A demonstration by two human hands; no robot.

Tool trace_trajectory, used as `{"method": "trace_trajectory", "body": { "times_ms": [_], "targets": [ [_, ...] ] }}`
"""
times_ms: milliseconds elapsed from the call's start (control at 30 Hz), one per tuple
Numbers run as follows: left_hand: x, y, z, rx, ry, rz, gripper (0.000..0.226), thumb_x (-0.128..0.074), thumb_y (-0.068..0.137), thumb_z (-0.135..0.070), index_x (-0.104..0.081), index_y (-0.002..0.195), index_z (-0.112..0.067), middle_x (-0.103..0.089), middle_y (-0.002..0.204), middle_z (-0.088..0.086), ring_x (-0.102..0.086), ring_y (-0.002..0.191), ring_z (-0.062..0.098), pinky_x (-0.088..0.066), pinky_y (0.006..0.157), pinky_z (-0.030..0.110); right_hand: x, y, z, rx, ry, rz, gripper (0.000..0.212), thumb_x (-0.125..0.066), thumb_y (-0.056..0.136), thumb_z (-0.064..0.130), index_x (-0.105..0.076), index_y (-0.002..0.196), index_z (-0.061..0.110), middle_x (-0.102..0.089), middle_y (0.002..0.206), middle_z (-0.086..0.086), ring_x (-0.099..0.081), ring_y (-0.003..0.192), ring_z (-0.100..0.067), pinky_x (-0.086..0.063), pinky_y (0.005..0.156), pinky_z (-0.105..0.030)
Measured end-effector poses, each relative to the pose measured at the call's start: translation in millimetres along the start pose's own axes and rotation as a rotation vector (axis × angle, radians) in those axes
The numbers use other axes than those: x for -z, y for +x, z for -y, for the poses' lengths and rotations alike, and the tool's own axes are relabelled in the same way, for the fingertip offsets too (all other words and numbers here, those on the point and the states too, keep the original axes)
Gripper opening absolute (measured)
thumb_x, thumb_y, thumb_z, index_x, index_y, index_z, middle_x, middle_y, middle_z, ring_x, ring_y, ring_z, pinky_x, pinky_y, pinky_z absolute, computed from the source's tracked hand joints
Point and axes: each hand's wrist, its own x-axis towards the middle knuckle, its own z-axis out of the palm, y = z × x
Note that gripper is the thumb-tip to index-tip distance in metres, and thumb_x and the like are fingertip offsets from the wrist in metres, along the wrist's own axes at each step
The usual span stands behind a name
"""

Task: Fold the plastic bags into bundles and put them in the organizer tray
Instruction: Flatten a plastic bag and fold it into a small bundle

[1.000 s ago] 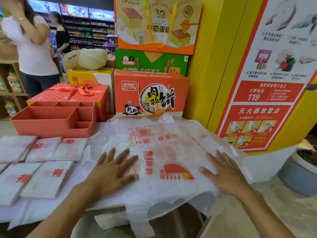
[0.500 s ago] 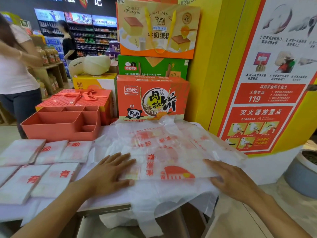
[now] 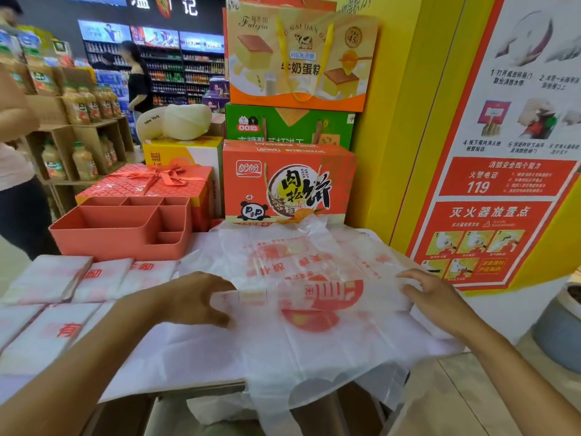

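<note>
Plastic bag (image 3: 314, 341) fold pinched by left hand (image 3: 188, 297) & right hand (image 3: 440, 297) fingers; handles (image 3: 276, 416) cut off at btm.

The red print on your plastic bag (image 3: 314, 347) is too blurry to read; its handles run off the bottom. Whether your right hand (image 3: 440, 305) pinches it, you cannot tell.

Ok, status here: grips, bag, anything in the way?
On the fold's ends: left grip, right grip, both pinching; bag partly folded; nothing blocks the tray.
</note>
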Motion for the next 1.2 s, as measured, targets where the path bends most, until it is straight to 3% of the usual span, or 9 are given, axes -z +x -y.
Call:
{"method": "trace_trajectory", "body": {
  "times_ms": [133,267,367,467,533,667,900,1067,1200],
  "targets": [
    [6,11,7,-0.011,0.027,-0.164,0.029,-0.064,0.093,-0.05,-0.075,0.11,-0.029,-0.066,0.097,-0.019,-0.059,0.087,0.007,-0.043,0.077,0.025,-2,9,-2,0.011,-0.139,-0.025,0.018,-0.052,0.103,0.026,-0.061,0.116,0.034,-0.067,0.119,0.003,-0.063,0.103,-0.022,-0.048,0.073,-0.028],
    [7,25,8,0.085,0.101,-0.286,0.024,-0.064,0.096,-0.04,-0.072,0.118,-0.037,-0.073,0.116,-0.012,-0.064,0.093,0.012,-0.047,0.073,0.028,0,16,5,0.021,-0.621,0.06,0.033,-0.044,0.104,0.027,-0.052,0.135,0.038,-0.062,0.136,0.0,-0.063,0.111,-0.027,-0.053,0.08,-0.036],
    [-6,33,3,0.172,0.285,-0.299,0.034,-0.056,0.097,-0.04,-0.062,0.131,-0.04,-0.067,0.126,-0.008,-0.061,0.111,0.017,-0.051,0.085,0.032,-2,19,15,0.105,-0.919,0.101,0.041,-0.044,0.1,0.021,-0.052,0.136,0.038,-0.065,0.131,0.004,-0.064,0.111,-0.023,-0.053,0.086,-0.038],
    [-34,38,-5,0.128,0.391,-0.412,0.045,-0.051,0.096,-0.035,-0.053,0.141,-0.035,-0.057,0.137,-0.003,-0.051,0.126,0.023,-0.043,0.102,0.04,-15,17,16,0.14,-1.106,-0.033,0.045,-0.048,0.097,0.019,-0.053,0.138,0.037,-0.062,0.13,0.004,-0.051,0.126,-0.024,-0.033,0.109,-0.053],
    [-53,41,-14,0.038,0.293,-0.439,0.049,-0.043,0.097,-0.041,-0.049,0.146,-0.032,-0.051,0.145,-0.001,-0.045,0.135,0.025,-0.04,0.109,0.042,-31,11,21,0.158,-1.089,-0.169,0.047,-0.059,0.091,0.019,-0.059,0.135,0.033,-0.06,0.135,0.0,-0.045,0.133,-0.028,-0.019,0.115,-0.063],
    [-82,47,-30,-0.006,0.176,-0.319,0.069,-0.009,0.097,-0.063,-0.025,0.158,-0.036,-0.025,0.166,-0.007,-0.018,0.154,0.021,-0.018,0.124,0.043,-68,-9,51,0.327,-0.931,-0.258,0.044,-0.08,0.072,0.017,-0.073,0.115,0.02,-0.067,0.126,-0.007,-0.051,0.129,-0.034,-0.017,0.119,-0.065],
    [-95,49,-27,0.022,0.169,-0.249,0.098,0.032,0.073,-0.075,0.0,0.16,-0.044,0.004,0.169,-0.014,0.006,0.157,0.015,0.002,0.126,0.042,-95,-18,62,0.325,-0.536,0.057,0.046,-0.041,0.107,0.042,-0.041,0.151,0.032,-0.041,0.158,0.009,-0.036,0.146,-0.014,-0.02,0.125,-0.034],
    [-94,47,-25,0.033,0.175,-0.23,0.102,0.038,0.064,-0.078,0.008,0.157,-0.05,0.016,0.164,-0.019,0.012,0.156,0.015,0.005,0.126,0.045,-82,-13,22,0.14,-0.593,0.142,0.061,-0.013,0.104,0.061,-0.011,0.161,0.039,-0.004,0.17,0.011,0.002,0.157,-0.016,0.005,0.126,-0.049],
    [-94,46,-24,0.026,0.172,-0.237,0.1,0.039,0.065,-0.078,0.007,0.156,-0.051,0.016,0.164,-0.019,0.013,0.155,0.015,0.005,0.126,0.046,-54,-7,-16,-0.003,-0.655,0.096,0.062,-0.009,0.101,0.065,-0.007,0.159,0.044,-0.002,0.17,0.013,0.005,0.157,-0.018,0.01,0.122,-0.058]
  ]
}}
